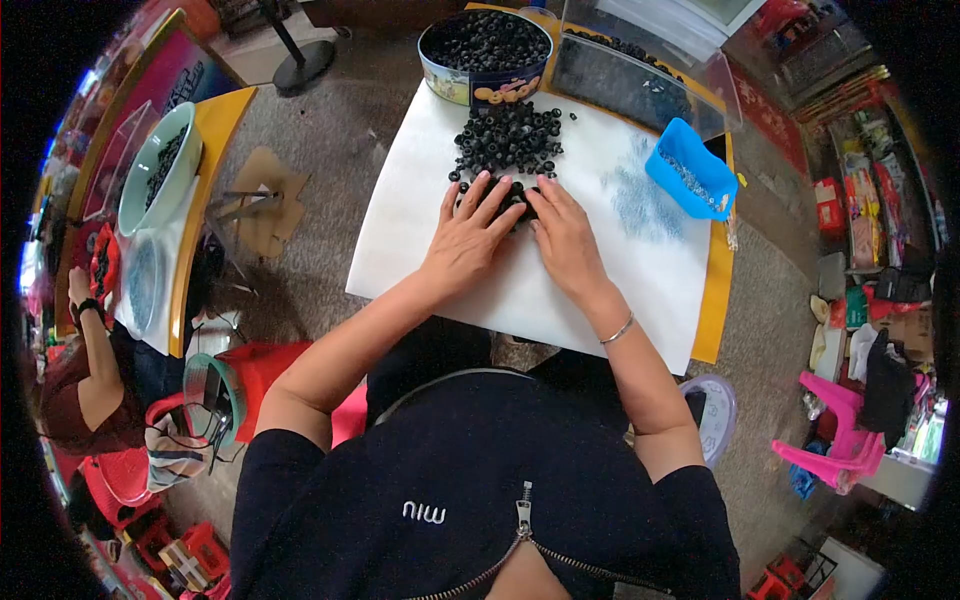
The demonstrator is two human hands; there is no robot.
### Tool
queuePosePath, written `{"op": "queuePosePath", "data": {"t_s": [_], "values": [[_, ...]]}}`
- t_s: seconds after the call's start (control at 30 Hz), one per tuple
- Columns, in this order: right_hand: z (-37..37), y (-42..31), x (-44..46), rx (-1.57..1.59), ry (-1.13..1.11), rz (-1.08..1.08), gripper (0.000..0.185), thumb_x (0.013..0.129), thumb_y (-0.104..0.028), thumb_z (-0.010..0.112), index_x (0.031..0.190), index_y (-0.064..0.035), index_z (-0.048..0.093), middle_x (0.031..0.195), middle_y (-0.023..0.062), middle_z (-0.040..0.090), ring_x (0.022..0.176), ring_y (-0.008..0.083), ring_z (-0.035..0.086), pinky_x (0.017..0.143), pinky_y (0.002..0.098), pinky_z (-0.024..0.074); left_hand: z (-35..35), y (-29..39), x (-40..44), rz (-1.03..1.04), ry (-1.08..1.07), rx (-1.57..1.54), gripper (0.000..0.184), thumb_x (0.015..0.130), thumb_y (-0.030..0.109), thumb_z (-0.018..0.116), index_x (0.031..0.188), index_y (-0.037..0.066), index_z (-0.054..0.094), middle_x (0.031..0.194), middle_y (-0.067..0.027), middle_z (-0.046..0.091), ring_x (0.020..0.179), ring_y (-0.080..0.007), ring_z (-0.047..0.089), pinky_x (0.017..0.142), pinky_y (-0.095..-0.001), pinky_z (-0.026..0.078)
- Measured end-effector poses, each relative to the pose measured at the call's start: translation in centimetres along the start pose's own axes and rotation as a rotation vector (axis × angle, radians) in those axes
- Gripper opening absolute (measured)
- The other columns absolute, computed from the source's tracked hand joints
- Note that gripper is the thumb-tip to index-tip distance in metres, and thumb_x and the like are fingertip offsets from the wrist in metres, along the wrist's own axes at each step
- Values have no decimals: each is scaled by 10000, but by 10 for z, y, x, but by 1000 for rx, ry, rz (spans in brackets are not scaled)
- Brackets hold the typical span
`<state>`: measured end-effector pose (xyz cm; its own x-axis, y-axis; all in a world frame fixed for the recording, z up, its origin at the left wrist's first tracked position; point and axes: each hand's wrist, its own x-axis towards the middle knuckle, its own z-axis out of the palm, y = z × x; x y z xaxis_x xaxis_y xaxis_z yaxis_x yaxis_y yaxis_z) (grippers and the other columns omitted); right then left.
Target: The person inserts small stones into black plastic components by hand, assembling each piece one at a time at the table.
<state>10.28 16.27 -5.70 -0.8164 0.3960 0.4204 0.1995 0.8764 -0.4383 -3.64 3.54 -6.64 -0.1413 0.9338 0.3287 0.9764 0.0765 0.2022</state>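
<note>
A pile of small black pieces (508,137) lies on the white board (420,240), just beyond both hands. My left hand (472,232) rests on the near edge of the pile, its fingers spread over some pieces. My right hand (564,232) lies to the right of it, fingers stretched out and touching the same pieces from the side. Neither hand is closed round anything. Behind the pile stands a round tin (487,85) full of the same black pieces. What lies under the fingers is partly hidden.
At the board's right, a blue tray (691,170) holds small clear pieces, with more scattered beside it. A clear box (630,85) stands behind. To the left, another person's arm (97,360) is beside a second table with a pale green bowl (160,170).
</note>
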Motion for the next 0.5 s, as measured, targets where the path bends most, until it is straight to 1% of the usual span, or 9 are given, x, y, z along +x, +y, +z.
{"op": "queuePosePath", "data": {"t_s": [0.03,0.13,0.17,0.27,0.3,0.4,0.43,0.5], "values": [[-2,2,-2,-17,2,-5,374,833,-10,576,1205,20,564,1324,208,494,1255,364,446,1064,443,351,-1,1,-3,-10,-2,-11,504,851,229,589,1343,189,485,1495,-92,328,1414,-312,220,1120,-549,149],[-11,7,-5,-1,-33,62,382,878,-69,571,1256,-17,557,1386,176,466,1317,319,402,1093,405,314,-3,2,-11,-35,-14,-37,528,852,224,587,1364,198,463,1497,-104,322,1414,-316,219,1121,-547,148],[-12,10,-7,-10,-15,80,359,885,-78,568,1239,-13,571,1368,178,487,1304,316,423,1085,393,328,-4,2,-13,-41,-19,-41,535,853,223,585,1371,198,454,1497,-109,321,1414,-318,219,1122,-546,147],[-20,11,-11,110,38,181,336,893,-77,560,1222,-15,584,1354,174,504,1286,319,445,1069,380,353,-7,3,-16,-49,-37,-36,551,859,224,580,1389,191,431,1495,-132,316,1412,-326,219,1124,-543,143],[-21,13,-13,87,81,172,302,896,-72,555,1189,-14,604,1341,166,521,1244,310,490,1023,363,402,-8,3,-18,-50,-44,-32,556,861,224,578,1394,188,424,1494,-140,314,1412,-328,219,1125,-542,142],[-29,12,-19,179,87,268,272,898,-71,554,1156,-16,622,1332,159,533,1202,299,528,979,354,435,-7,2,-19,-36,-33,-4,551,870,229,572,1396,166,418,1492,-162,308,1411,-333,220,1128,-536,139],[-30,12,-21,169,121,257,240,894,-64,552,1112,-6,634,1308,154,554,1159,288,559,944,341,455,-8,2,-19,-44,-31,-18,553,871,233,573,1397,159,415,1492,-168,303,1410,-336,221,1129,-533,140],[-32,13,-27,194,125,298,226,890,-55,548,1090,-2,637,1294,152,564,1155,282,562,944,338,454,-10,4,-19,-60,-27,-46,558,874,242,576,1398,146,409,1492,-181,294,1408,-341,223,1130,-528,142]]}}
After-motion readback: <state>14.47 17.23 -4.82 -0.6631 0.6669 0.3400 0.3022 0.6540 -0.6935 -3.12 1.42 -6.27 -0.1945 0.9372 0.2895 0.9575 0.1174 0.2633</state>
